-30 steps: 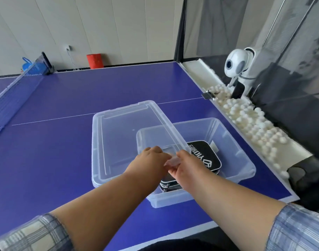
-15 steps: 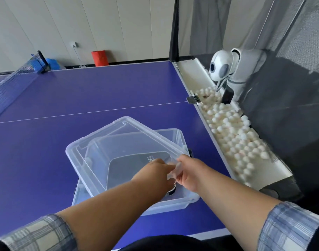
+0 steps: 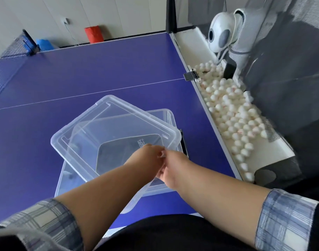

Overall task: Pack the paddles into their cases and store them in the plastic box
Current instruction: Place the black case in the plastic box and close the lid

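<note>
A long white tray (image 3: 189, 40) of small white balls (image 3: 232, 113) runs along the right side of the blue tabletop (image 3: 100, 69). A round white ball machine (image 3: 220, 35) stands at its far end. The see-through plastic box (image 3: 166, 113) sits near, with a black paddle case (image 3: 118, 151) inside. A clear lid (image 3: 108, 124) lies crooked over it. The left hand (image 3: 147, 156) and right hand (image 3: 173, 165) each keep a tight grip, pinching the lid's near right edge.
</note>
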Demonstrator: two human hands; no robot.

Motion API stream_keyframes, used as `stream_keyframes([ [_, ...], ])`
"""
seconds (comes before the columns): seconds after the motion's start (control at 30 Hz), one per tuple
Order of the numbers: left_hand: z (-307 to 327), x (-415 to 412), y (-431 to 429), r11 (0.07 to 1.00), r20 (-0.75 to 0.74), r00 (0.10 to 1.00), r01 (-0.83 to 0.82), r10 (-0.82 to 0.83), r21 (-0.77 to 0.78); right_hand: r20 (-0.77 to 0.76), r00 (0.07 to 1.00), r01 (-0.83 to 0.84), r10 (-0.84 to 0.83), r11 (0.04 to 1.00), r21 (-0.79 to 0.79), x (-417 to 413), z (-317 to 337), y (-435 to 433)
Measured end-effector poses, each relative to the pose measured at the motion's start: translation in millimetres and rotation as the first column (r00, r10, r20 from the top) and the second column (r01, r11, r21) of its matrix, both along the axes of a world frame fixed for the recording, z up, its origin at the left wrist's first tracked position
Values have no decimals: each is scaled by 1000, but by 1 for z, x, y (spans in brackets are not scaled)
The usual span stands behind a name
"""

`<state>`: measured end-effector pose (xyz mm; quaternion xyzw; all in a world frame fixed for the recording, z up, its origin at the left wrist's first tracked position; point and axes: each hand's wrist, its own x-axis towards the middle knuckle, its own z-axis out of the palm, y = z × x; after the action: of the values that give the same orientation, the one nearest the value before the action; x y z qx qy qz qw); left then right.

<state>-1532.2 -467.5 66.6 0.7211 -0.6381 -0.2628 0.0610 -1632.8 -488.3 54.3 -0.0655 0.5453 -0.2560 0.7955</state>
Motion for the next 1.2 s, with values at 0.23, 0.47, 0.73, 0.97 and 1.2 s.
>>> stream_keyframes([
  [0.23,14,-6,-9,969,54,999,19,-6,-248,-390,921,-164,12,918,-361,-15,21,-33],
  [0.47,-9,2,-14,955,257,937,273,-238,-112,-831,538,-655,145,692,-303,-31,14,-69],
  [0.73,-34,5,-10,907,318,863,420,-392,-22,-915,392,-756,98,601,-260,-39,-11,-67],
  [0.97,-41,-9,-13,937,310,899,344,-308,-67,-933,319,-857,168,471,-209,-29,-13,-90],
  [1.2,-46,-5,-22,946,314,915,303,-254,-116,-955,275,-837,115,518,-178,-12,-26,-95],
])
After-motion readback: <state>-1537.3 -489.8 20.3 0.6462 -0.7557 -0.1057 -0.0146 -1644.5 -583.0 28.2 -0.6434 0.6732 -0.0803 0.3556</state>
